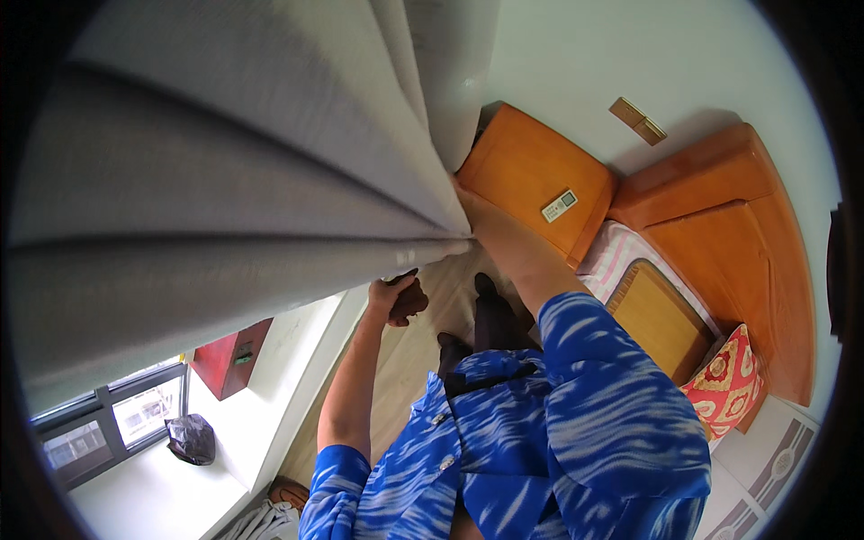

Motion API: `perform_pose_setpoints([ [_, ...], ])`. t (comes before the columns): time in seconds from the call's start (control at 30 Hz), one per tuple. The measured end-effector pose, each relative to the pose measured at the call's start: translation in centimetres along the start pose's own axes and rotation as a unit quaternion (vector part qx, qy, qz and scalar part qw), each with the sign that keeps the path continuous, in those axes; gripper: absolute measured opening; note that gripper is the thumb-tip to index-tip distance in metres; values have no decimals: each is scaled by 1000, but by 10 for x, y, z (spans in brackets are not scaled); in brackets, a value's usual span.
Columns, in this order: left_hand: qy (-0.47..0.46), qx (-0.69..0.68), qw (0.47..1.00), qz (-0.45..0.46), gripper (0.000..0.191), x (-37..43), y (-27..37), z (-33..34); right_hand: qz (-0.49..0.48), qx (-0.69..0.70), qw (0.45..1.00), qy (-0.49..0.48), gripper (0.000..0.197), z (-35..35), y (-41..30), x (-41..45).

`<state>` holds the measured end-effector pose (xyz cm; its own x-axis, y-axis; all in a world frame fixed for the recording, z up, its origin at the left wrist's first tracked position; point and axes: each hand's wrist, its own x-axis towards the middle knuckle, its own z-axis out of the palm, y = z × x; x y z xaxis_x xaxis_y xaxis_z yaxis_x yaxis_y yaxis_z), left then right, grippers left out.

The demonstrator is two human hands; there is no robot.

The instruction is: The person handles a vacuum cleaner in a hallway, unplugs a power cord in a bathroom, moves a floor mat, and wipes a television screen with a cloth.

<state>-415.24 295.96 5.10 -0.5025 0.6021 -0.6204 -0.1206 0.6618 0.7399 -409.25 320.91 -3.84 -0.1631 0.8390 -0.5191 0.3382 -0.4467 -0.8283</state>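
A long grey curtain (223,162) fills the upper left and narrows towards the middle of the view. My left hand (385,295) is closed around a crumpled dark brown cloth (408,302), right at the curtain's lower edge. Whether the fingers also touch the curtain I cannot tell. My right forearm reaches up to the curtain's far edge and passes behind it, so the right hand is hidden.
An orange-brown wooden cabinet (520,162) carries a remote control (559,206). Beside it stand a wooden headboard (715,250) and a patterned red cushion (725,381). A red box (226,361) and a black plastic bag (191,439) rest on the white windowsill (162,503).
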Motion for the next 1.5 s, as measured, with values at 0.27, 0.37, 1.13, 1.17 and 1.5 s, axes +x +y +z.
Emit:
perform_pose_setpoints([
  [0.27, 130, 50, 981, 132, 50, -17, -17, -40, -13, -238, 959, -154, 48, -85, 11, 3],
  [0.37, 183, 75, 956, 218, 47, -52, 11, -50, -6, -318, 906, -279, 49, -107, 21, -20],
  [1.13, 217, 112, 952, 183, 85, -109, -20, -63, -284, -266, 710, -587, 20, 63, 48, -138],
  [1.17, 268, 58, 948, 163, 84, -120, -35, -66, -157, -328, 701, -614, 22, 66, 52, -131],
  [1.5, 233, -534, 807, -93, 36, -244, -152, -90, 36, -428, 622, -655, 20, 39, 81, -219],
])
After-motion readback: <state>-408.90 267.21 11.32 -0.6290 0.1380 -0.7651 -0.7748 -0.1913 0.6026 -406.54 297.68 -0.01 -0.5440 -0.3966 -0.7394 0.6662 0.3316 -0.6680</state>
